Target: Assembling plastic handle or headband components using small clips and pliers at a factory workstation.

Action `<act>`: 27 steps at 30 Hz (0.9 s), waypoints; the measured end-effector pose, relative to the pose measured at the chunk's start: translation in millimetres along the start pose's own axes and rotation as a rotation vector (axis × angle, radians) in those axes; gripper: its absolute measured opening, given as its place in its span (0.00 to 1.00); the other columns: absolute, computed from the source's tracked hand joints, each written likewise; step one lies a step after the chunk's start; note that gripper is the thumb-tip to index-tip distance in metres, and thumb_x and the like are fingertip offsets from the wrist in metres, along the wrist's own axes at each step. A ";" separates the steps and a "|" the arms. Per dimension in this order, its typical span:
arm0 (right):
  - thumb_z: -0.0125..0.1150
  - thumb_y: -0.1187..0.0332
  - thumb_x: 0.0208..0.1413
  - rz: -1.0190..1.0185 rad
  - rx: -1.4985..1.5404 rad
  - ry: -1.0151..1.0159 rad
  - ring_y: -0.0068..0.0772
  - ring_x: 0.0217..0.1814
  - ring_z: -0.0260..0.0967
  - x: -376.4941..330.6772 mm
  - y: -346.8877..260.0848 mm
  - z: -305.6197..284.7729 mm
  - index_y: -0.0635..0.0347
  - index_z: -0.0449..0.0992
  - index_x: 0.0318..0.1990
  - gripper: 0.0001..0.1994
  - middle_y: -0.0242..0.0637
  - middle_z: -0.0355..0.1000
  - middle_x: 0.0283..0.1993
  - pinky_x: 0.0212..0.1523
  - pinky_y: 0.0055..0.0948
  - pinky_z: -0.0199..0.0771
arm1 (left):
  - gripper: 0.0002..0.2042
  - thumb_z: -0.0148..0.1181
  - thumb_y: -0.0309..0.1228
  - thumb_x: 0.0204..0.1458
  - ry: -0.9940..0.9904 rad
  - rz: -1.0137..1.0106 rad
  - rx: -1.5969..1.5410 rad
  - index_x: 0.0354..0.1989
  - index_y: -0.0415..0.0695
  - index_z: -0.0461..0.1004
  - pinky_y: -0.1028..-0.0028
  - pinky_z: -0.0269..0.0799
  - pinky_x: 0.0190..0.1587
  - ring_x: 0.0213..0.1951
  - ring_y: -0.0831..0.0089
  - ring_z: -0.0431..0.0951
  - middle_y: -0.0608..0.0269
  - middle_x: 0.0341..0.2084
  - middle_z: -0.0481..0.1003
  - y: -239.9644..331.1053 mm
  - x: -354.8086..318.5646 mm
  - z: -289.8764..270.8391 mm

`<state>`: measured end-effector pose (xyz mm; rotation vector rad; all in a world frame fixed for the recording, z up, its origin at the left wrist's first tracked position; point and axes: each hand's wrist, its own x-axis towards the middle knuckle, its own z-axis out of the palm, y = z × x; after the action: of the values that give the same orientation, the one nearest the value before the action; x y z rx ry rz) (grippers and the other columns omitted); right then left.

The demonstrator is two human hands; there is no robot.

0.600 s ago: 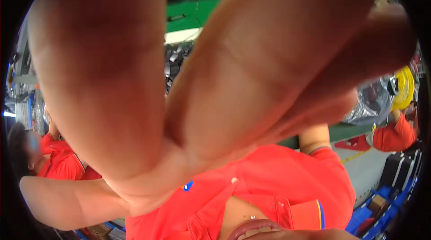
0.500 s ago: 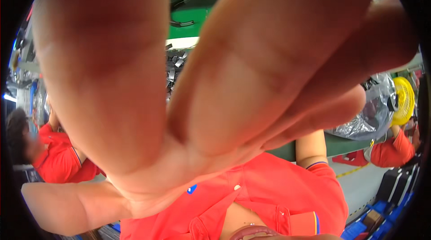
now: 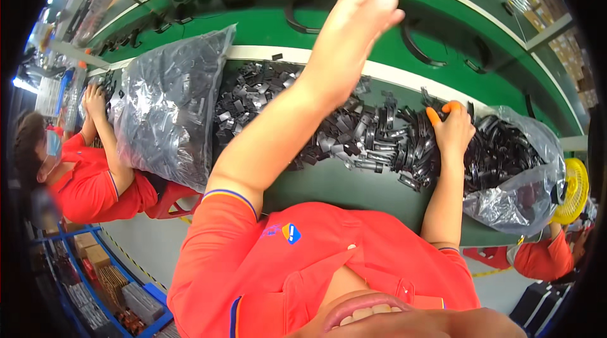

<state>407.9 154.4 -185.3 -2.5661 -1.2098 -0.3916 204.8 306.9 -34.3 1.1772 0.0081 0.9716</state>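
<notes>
My left hand (image 3: 363, 18) is raised over the green conveyor belt (image 3: 265, 28), its fingers stretched out and loosely bent. Nothing shows in it. My right hand (image 3: 454, 132) is down in a pile of black curved plastic parts (image 3: 417, 142) on the dark green worktable (image 3: 354, 192). Orange finger covers sit on its thumb and index finger. Its bent fingers grip at a black curved part, mostly hidden under the hand. Small flat black pieces (image 3: 243, 104) lie heaped left of the curved parts, partly behind my left forearm.
A clear plastic bag of black parts (image 3: 167, 107) stands at the left; another open bag (image 3: 518, 199) lies at the right beside a yellow fan (image 3: 572, 191). Black curved parts (image 3: 420, 47) rest on the belt. A co-worker (image 3: 95, 173) sits at the left, another person's sleeve (image 3: 547, 256) at the right.
My left hand was close up and covered most of the picture, fingers spread. It has moved away, up over the belt, uncovering the piles, the left bag and my right hand.
</notes>
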 end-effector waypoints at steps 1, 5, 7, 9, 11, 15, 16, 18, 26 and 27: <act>0.67 0.56 0.38 -0.024 0.012 0.001 0.44 0.38 0.67 -1.1 0.4 2.3 0.57 0.69 0.32 0.18 0.35 0.70 0.36 0.36 0.42 0.64 | 0.23 0.51 0.35 0.54 0.061 0.038 0.174 0.56 0.38 0.59 0.73 0.55 0.57 0.55 0.70 0.62 0.61 0.52 0.64 -33.6 20.5 -28.5; 0.66 0.64 0.39 -0.071 0.081 0.016 0.45 0.41 0.67 -7.2 7.6 3.4 0.58 0.69 0.34 0.16 0.37 0.70 0.39 0.38 0.40 0.64 | 0.16 0.54 0.35 0.47 0.164 0.150 1.241 0.45 0.44 0.72 0.69 0.67 0.46 0.44 0.60 0.72 0.49 0.44 0.70 -109.7 95.0 -154.7; 0.66 0.67 0.40 -0.044 0.142 0.002 0.44 0.44 0.66 -9.2 12.3 6.8 0.59 0.69 0.36 0.15 0.38 0.70 0.41 0.42 0.40 0.63 | 0.19 0.54 0.33 0.43 0.158 0.211 1.590 0.46 0.42 0.69 0.62 0.65 0.49 0.45 0.50 0.69 0.44 0.41 0.70 -129.2 114.0 -226.1; 0.66 0.69 0.40 -0.088 0.148 0.031 0.44 0.47 0.65 -9.3 12.4 11.6 0.59 0.70 0.36 0.15 0.39 0.70 0.43 0.45 0.39 0.63 | 0.22 0.51 0.31 0.45 0.180 0.004 1.862 0.52 0.44 0.63 0.61 0.67 0.47 0.48 0.53 0.68 0.49 0.45 0.69 -124.6 119.5 -296.6; 0.65 0.73 0.40 -0.059 0.194 0.030 0.44 0.48 0.65 -8.8 14.5 13.0 0.60 0.70 0.34 0.13 0.39 0.70 0.44 0.47 0.37 0.62 | 0.21 0.48 0.30 0.46 0.214 -0.246 2.059 0.53 0.45 0.62 0.60 0.64 0.50 0.50 0.56 0.67 0.52 0.48 0.67 -121.4 119.6 -338.4; 0.62 0.76 0.42 0.008 0.401 0.059 0.43 0.49 0.65 -1.4 13.6 10.5 0.62 0.70 0.35 0.11 0.40 0.70 0.44 0.50 0.35 0.62 | 0.16 0.45 0.30 0.48 0.260 -0.293 2.300 0.47 0.47 0.67 0.59 0.54 0.57 0.52 0.62 0.66 0.59 0.47 0.68 -119.6 96.5 -393.7; 0.59 0.77 0.47 0.067 0.525 0.092 0.37 0.46 0.67 -1.4 13.6 11.9 0.64 0.70 0.36 0.08 0.40 0.71 0.43 0.49 0.30 0.64 | 0.15 0.45 0.30 0.48 0.242 -0.345 2.275 0.46 0.48 0.68 0.59 0.52 0.59 0.52 0.63 0.66 0.60 0.47 0.68 -116.3 94.3 -398.1; 0.59 0.77 0.49 0.219 0.866 0.162 0.30 0.39 0.70 -6.5 17.6 23.2 0.64 0.69 0.38 0.09 0.39 0.72 0.39 0.41 0.26 0.67 | 0.16 0.47 0.32 0.47 0.111 -0.395 2.338 0.46 0.51 0.69 0.58 0.54 0.57 0.50 0.64 0.67 0.59 0.46 0.69 -113.7 97.8 -390.1; 0.50 0.74 0.56 0.118 0.937 0.118 0.15 0.27 0.60 -17.3 -5.5 6.5 0.64 0.71 0.48 0.13 0.27 0.66 0.30 0.30 0.14 0.59 | 0.20 0.49 0.51 0.48 0.188 -0.362 1.713 0.34 0.47 0.76 0.65 0.67 0.44 0.40 0.56 0.74 0.55 0.34 0.75 -78.0 95.8 -266.3; 0.48 0.73 0.57 0.066 0.967 0.125 0.14 0.24 0.55 -17.8 -7.6 6.9 0.64 0.69 0.50 0.13 0.26 0.61 0.27 0.26 0.13 0.56 | 0.23 0.50 0.53 0.47 0.349 -0.236 1.753 0.36 0.43 0.74 0.65 0.68 0.45 0.40 0.56 0.74 0.53 0.36 0.75 -77.3 98.0 -279.5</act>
<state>391.9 148.9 -197.0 -1.7050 -0.9314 0.0606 181.2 580.6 -169.3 2.4271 1.4964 0.8256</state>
